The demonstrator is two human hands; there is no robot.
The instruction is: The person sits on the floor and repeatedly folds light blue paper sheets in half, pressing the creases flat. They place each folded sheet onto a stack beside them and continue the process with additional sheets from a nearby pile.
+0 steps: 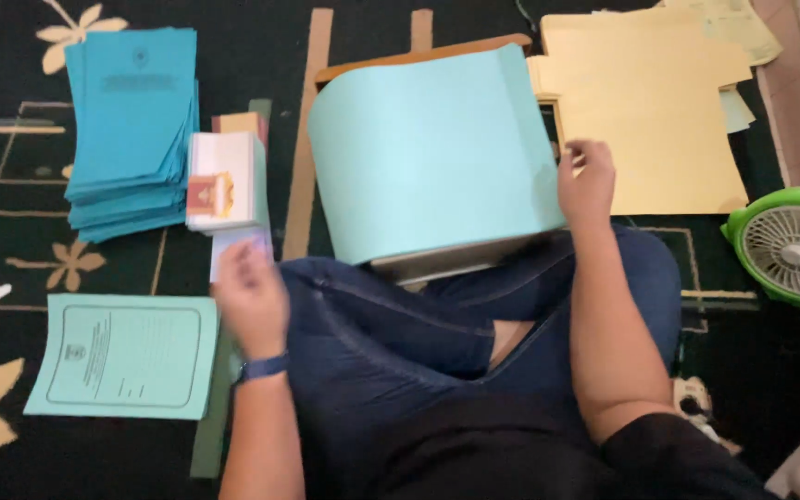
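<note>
Seated cross-legged on dark patterned carpet (pixel 11 241), jeans filling lower centre. Right hand (pixel 587 181) pinching right edge of large light-blue sheet (pixel 428 153), which curls over a wooden board (pixel 418 54) on the lap; sheet's top edge bowed upward, bottom edge overhanging knee. Left hand (pixel 252 296) blurred, hovering beside left knee just below a small stack of white cards (pixel 224 181); looks loosely curled, grip impossible to confirm, nothing clearly held. Blue wristband (pixel 263 367) on that wrist. One stack of blue booklets (pixel 131 130) far left, edges fanned, just beside the cards. One single pale-green printed sheet (pixel 122 356) flat on carpet, its right edge near left forearm. One pile of yellow folders (pixel 645 111) upper right, left edge close behind right hand. One green fan (pixel 793 243) at right edge, well apart from the folders. Open carpet between booklets and printed sheet; tight on the right between folders and fan.
</note>
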